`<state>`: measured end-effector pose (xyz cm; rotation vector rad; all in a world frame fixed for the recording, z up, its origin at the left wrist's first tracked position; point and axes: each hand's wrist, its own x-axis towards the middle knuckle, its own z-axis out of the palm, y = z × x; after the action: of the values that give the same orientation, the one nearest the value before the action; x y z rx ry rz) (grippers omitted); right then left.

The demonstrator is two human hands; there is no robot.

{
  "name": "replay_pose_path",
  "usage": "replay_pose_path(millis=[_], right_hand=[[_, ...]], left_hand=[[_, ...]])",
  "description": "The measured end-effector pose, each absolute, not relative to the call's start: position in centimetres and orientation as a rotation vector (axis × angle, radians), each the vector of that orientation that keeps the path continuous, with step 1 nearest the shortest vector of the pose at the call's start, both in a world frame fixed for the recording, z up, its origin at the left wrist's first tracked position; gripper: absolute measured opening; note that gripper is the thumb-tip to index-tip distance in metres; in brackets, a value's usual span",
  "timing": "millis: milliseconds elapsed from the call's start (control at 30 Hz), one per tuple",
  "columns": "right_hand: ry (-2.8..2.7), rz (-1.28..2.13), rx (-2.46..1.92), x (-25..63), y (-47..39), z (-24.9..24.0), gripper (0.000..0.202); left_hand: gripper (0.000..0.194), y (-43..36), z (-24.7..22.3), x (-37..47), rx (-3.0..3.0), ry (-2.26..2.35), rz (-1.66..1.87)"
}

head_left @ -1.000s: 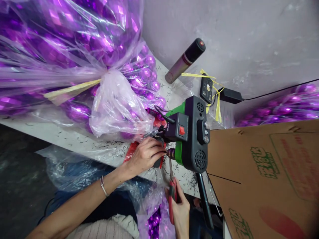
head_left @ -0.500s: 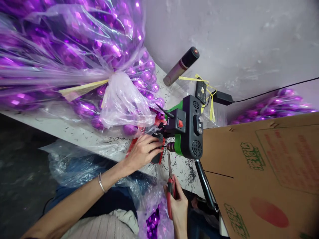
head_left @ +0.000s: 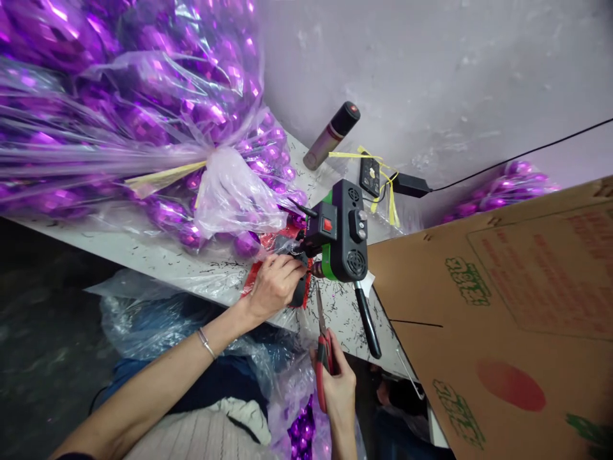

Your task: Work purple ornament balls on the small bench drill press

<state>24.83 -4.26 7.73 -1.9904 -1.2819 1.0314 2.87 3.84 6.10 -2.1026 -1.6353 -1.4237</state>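
Observation:
A small black and green drill machine (head_left: 353, 230) with a red switch stands on the white table (head_left: 191, 271). At its chuck (head_left: 317, 269) are the fingertips of my left hand (head_left: 278, 287), pressed together; whatever they pinch is too small to make out. My right hand (head_left: 339, 377) grips red-handled scissors (head_left: 322, 364), whose blades point up toward the space just below the chuck. A red piece (head_left: 251, 278) lies under my left hand. Short dark clippings are scattered around the machine.
Big clear bags of shiny purple balls (head_left: 143, 121) fill the left of the table. Behind stand a spray can (head_left: 330, 137) and a black power adapter (head_left: 412, 185). A large cardboard box (head_left: 502, 300) blocks the right. A purple item in plastic (head_left: 301, 431) is near my lap.
The view has shifted a little, so the machine and box appear further left. The machine's black lever now appears at a different angle. My left fingers have drawn closer together at the chuck.

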Motion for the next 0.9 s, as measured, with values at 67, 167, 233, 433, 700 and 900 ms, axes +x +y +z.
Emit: replay_pose_path(millis=[67, 167, 233, 433, 700, 900], right_hand=[[-1.272, 1.031, -1.976, 24.9, -4.5, 7.3, 0.080], [-1.260, 1.033, -1.932, 24.9, -5.0, 6.6, 0.076], [-1.257, 1.030, -1.879, 25.0, -5.3, 6.0, 0.073], [-1.278, 1.048, -1.778, 25.0, -6.0, 4.5, 0.068], [-1.261, 1.116, -1.669, 24.2, -7.0, 3.1, 0.068], [-1.286, 1.131, -1.634, 24.3, -7.5, 2.8, 0.066]], left_hand=[[0.022, 3.9, 6.0, 2.8, -2.101, -1.652, -1.504], [0.020, 3.9, 6.0, 2.7, -2.095, -1.651, -1.611], [0.018, 3.9, 6.0, 2.8, -2.078, -1.693, -1.652], [0.021, 4.1, 5.9, 3.7, -1.927, -1.932, -1.826], [0.016, 3.2, 8.4, 4.6, -1.889, -1.903, -1.311], [0.018, 3.1, 8.9, 4.3, -1.919, -1.819, -1.136]])
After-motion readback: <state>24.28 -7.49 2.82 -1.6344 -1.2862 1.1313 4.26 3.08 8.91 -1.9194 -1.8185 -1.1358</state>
